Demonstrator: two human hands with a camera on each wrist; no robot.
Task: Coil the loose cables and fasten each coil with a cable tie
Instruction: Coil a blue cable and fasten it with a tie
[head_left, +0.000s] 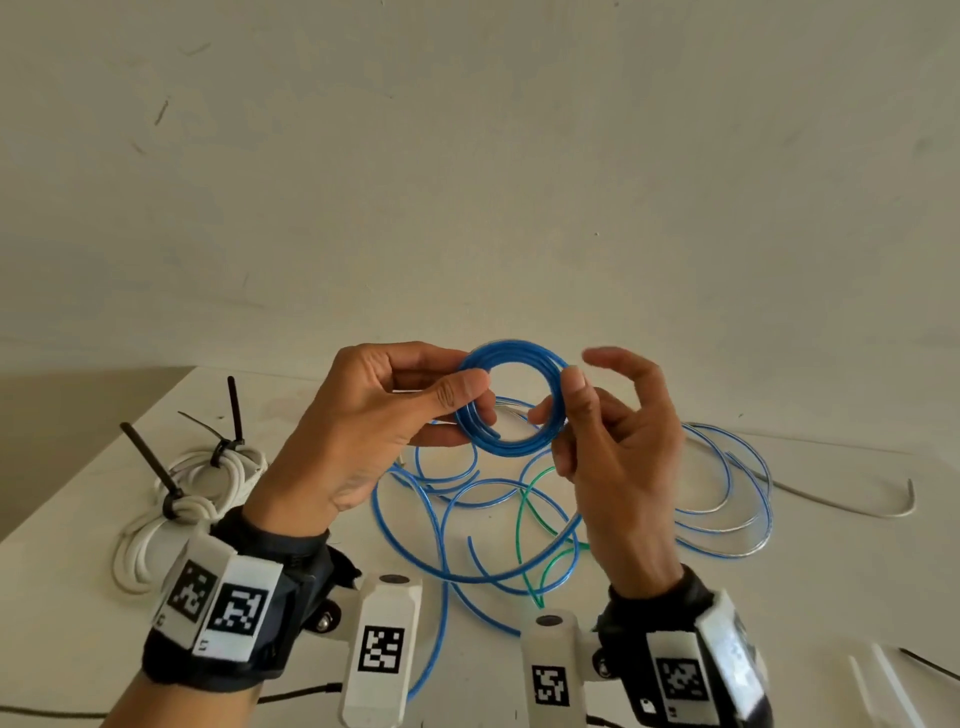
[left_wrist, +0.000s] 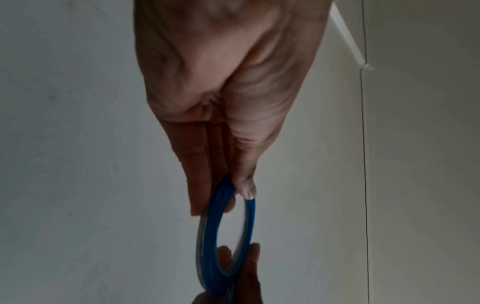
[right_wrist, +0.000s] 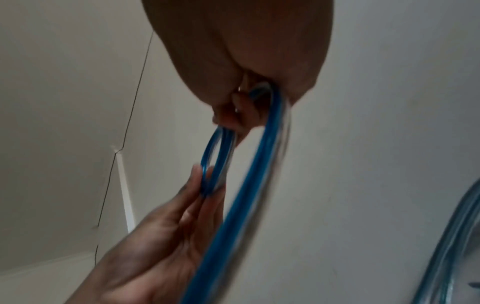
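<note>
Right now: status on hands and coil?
Left hand and right hand pinch blue cable coil, held above table. No tie on it. Loose blue cables below.

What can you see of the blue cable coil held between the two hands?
The blue cable coil is a small round ring of several turns of glossy, translucent blue plastic-sheathed cable. It is held up above the white table, facing the head camera. The left hand pinches its left side between thumb and fingers; the right hand pinches its right side. One cut end shows at the ring's lower inner edge. No cable tie is on it yet. More loose blue cable lies on the table below.
</note>
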